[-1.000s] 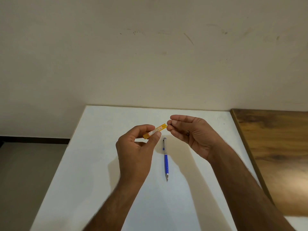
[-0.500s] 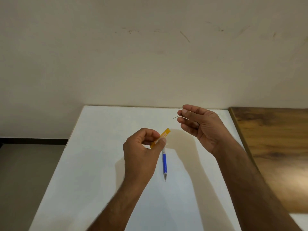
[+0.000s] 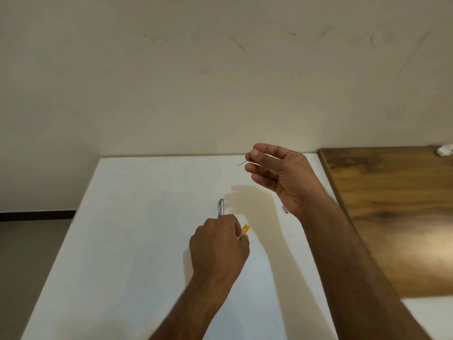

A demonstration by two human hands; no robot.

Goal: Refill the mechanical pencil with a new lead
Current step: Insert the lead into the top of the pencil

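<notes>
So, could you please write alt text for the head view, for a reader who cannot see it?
A person's right hand pinches a thin pencil lead above a white table, while the left hand holds a yellow lead case low over a blue mechanical pencil lying on it. A small metal cap lies beside the right wrist.

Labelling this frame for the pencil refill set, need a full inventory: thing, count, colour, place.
lead: 1, dark grey, pinched in right hand, raised over the table's far side
lead case: 1, orange, held in left hand, low over the table
mechanical pencil: 1, blue and silver, lying on table, partly hidden by left hand
small metal cap: 1, silver, on table by right wrist
table: 1, white
wooden surface: 1, brown, right of table
white object: 1, far right, unclear
left hand: 1
right hand: 1
</notes>
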